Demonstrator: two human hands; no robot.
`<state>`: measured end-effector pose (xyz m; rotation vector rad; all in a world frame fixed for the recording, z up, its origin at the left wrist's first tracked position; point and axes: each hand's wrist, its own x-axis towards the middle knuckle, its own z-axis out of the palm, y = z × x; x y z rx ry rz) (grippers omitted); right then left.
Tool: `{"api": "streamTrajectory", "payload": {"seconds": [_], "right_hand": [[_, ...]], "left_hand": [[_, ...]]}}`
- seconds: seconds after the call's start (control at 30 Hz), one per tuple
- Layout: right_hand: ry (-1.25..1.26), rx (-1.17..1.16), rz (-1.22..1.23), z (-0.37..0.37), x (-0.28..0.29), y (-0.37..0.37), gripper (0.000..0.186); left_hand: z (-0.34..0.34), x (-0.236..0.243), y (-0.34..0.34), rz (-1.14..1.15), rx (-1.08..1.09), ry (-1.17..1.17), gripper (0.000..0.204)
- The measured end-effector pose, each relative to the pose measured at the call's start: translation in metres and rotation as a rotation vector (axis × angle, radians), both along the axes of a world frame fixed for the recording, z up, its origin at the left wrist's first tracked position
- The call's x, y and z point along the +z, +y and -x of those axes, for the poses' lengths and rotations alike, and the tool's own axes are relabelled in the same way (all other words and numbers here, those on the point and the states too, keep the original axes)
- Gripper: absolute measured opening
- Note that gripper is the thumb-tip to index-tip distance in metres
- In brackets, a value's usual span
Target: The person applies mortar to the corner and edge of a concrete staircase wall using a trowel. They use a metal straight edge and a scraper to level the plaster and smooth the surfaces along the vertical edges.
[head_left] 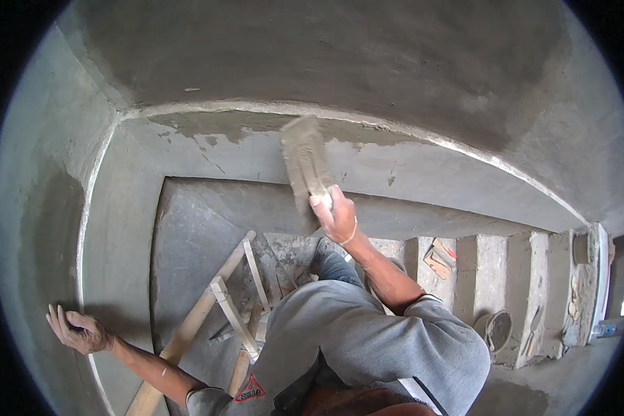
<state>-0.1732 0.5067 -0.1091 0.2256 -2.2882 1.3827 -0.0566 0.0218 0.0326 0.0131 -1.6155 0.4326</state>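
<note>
My right hand (336, 215) is closed round the handle of a plastering trowel (302, 156), a long flat blade caked with grey mortar. The blade stands in front of the upper wall band, its far end close to the pale ledge line (284, 107). Wet, darker plaster (218, 125) lies in a ragged strip along that line. Out to the left, my left hand (80, 329) rests at the side wall (38, 229), fingers apart and holding nothing. A damp dark patch shows on that wall above the hand.
Below me stands a wooden trestle or ladder frame (232, 315). Concrete steps (464, 270) run to the right, bearing flat tan-and-red tools (440, 258), a mortar bucket (498, 331) and a small trowel (533, 331). A clear plastic bottle (607, 329) lies at the far right.
</note>
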Motion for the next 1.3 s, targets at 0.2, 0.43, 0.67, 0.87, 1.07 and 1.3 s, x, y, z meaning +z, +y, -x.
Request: {"api": "streamTrajectory", "payload": {"seconds": [0.2,0.43,0.67,0.87,1.07,1.3], "right_hand": [[-0.008,-0.234,0.387,0.012,0.012,0.041,0.024],[-0.049,-0.021,-0.126,-0.003,-0.024,-0.004,0.024],[0.011,0.068,0.97,-0.006,0.003,0.026,0.019],[-0.088,0.111,0.056,0.019,-0.002,-0.018,0.03],[0.024,0.092,0.329,0.009,0.003,-0.01,0.02],[0.095,0.173,0.383,0.035,-0.015,-0.007,0.015]], "left_hand": [[0.004,-0.006,-0.001,0.009,0.041,-0.016,0.016],[0.002,0.0,-0.005,0.017,-0.007,0.007,0.016],[0.0,-0.003,-0.006,-0.006,0.007,-0.013,0.017],[0.004,-0.005,-0.003,-0.029,-0.009,-0.002,0.017],[-0.002,-0.003,0.001,-0.05,0.028,-0.001,0.017],[-0.001,-0.003,0.0,-0.032,-0.015,-0.017,0.014]]}}
